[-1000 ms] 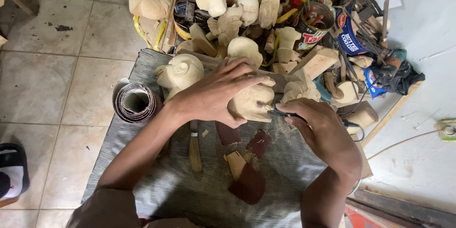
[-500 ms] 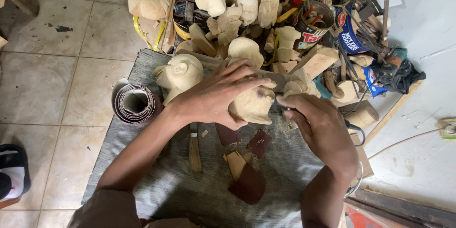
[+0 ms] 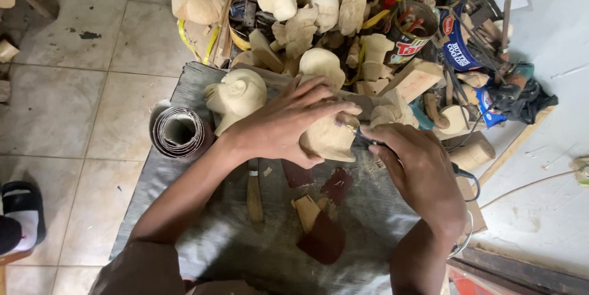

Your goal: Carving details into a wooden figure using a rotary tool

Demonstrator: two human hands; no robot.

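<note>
Pale wood carving (image 3: 328,138) sits mid-frame on the grey cloth (image 3: 202,233), the left hand (image 3: 285,126) wrapped over its top in a closed grip. Right hand (image 3: 414,169) pinches a thin corded tool (image 3: 368,141) against its right side. Sandpaper scraps (image 3: 325,236) lie just below, a sandpaper roll (image 3: 179,132) at left, a carved head (image 3: 236,95) behind the left hand, and heaped carvings (image 3: 294,0) crowd the top.

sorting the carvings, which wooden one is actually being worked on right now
The pale carving gripped under the left hand, with the right hand pressing a corded tool to it. The other carvings lie untouched.
</note>
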